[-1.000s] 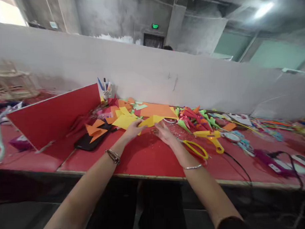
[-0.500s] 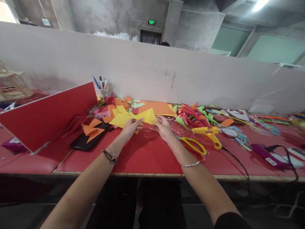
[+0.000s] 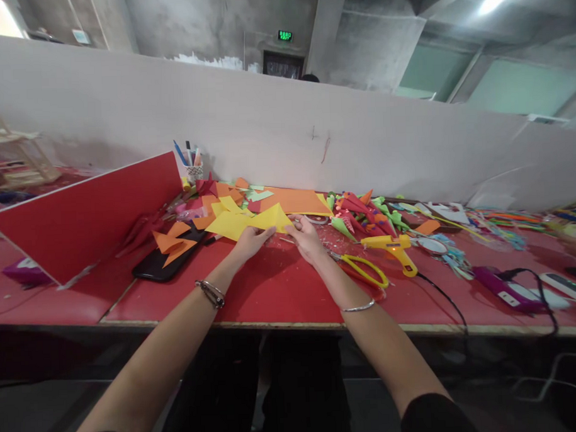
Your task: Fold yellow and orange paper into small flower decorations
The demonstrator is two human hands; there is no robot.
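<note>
Between my hands is a piece of yellow paper (image 3: 273,218), raised over the red tabletop. My left hand (image 3: 252,241) is closed on its lower edge, thumb pointing right along it. At the paper's right corner, my right hand (image 3: 307,235) pinches it between thumb and fingers. More yellow paper (image 3: 229,224) lies behind and left of my left hand; whether it is joined to the held piece I cannot tell. Yellow-handled scissors (image 3: 365,270) rest just right of my right wrist, their blades partly hidden by my hand.
A yellow glue gun (image 3: 394,250) with a black cord lies to the right, by a pile of red and green paper cones (image 3: 363,214). On the left are a phone (image 3: 164,264) under orange paper scraps (image 3: 173,242) and a standing red board (image 3: 94,216). Behind stands a pen cup (image 3: 194,171).
My left thumb has moved right along the paper's lower edge, and its fingers have closed more. The paper's peak has shifted slightly left. The view has shifted slightly.
</note>
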